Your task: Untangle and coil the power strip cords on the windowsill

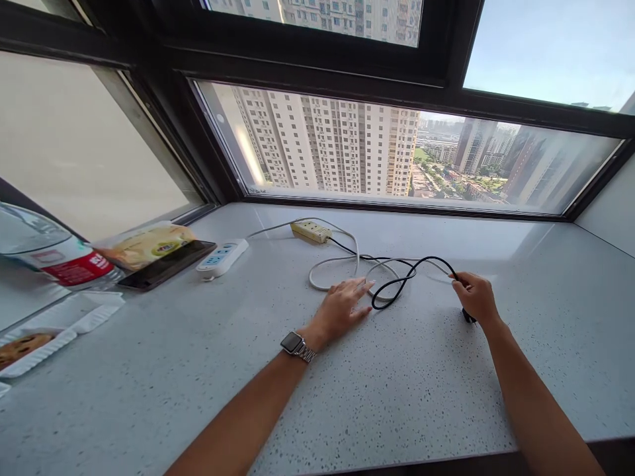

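In the head view my right hand (475, 297) is closed on a black power cord (431, 259), whose dark plug (467, 317) pokes out beneath the fist. My left hand (344, 303), with a watch (292, 342) at the wrist, has its fingers spread beside the loops; its fingertips are close to the cords, and I cannot tell whether they touch. The black cord crosses a white cord (317, 268) in tangled loops. It runs back to a yellowish power strip (311, 231). The white cord leads to a white power strip (222, 258) with blue sockets on the left.
A dark phone (169, 264) lies by a yellow packet (153, 243) on the left. A water bottle (54, 248) lies on its side there. Nearer is a white tray (74, 320) with a cookie (22, 348). A window frame (397, 206) borders the speckled counter (198, 383).
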### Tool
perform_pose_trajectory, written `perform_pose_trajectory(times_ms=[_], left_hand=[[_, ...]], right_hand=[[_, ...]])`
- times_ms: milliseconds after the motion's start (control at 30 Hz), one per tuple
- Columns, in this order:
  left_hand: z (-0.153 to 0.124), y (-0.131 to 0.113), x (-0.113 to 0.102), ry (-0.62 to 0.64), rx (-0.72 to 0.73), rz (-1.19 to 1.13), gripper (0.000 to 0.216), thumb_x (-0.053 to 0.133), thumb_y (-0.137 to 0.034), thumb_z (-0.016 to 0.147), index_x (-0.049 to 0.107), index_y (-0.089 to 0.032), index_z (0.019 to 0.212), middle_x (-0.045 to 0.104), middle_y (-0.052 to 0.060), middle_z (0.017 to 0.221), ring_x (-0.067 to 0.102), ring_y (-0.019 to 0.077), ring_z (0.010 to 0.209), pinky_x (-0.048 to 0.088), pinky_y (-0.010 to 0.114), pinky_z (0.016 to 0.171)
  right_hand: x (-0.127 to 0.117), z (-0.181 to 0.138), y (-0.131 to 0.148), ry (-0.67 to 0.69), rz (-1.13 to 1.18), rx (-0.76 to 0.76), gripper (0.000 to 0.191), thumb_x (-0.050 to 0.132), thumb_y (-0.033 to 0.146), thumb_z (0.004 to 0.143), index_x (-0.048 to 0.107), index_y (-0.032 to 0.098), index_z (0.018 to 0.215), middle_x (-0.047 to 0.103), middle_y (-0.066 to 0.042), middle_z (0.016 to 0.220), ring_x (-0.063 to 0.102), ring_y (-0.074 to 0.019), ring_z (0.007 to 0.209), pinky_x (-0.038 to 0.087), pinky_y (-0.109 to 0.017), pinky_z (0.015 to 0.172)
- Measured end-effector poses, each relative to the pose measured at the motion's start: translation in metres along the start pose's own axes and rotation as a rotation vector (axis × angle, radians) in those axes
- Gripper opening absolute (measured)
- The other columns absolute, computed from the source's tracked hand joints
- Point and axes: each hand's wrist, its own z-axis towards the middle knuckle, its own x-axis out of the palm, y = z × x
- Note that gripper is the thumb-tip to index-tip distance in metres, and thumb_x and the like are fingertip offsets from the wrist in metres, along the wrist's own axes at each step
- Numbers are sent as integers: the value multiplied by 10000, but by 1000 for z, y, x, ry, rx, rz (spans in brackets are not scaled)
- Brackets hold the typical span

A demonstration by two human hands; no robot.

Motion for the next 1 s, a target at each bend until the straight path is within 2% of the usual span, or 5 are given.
perform_pose_trajectory(times_ms=[200,400,633,800,1000], left_hand=[[6,-21,-3,41,21,-21,206,511,-230,890,633,-183,1049,630,102,1152,555,259,1068,424,406,916],[5,-13,-13,76,10,31,138,570,-256,871,640,-191,971,635,83,1022,550,260,993,433,386,842],[3,-3,-11,-26,-18,-23,130,543,-284,890,595,-170,925,634,77,944,572,241,928,450,377,825],[3,4,-4,-169,-46,-212,237,448,-392,922,566,-187,910,650,67,896,609,215,873,474,343,785],[6,5,-10,-571,-255,-573,409,439,-580,873,537,-184,883,667,77,869,659,224,887,519,350,804]], right_hand=[[15,-7,12,169,290,22,471,482,545,817,663,149,640,441,20,444,395,-114,410,327,-250,449],[7,-4,9,353,363,359,363,545,465,726,641,154,564,406,49,355,314,-76,306,283,-226,373],[-17,9,-4,-259,642,520,224,556,372,663,616,161,614,371,76,360,314,-86,309,241,-231,338],[-2,4,-4,-458,588,244,266,569,398,717,650,149,673,452,46,477,362,-91,372,273,-235,374],[16,-14,16,-289,199,-317,284,552,349,852,705,141,735,574,-20,571,445,-115,468,334,-245,459]])
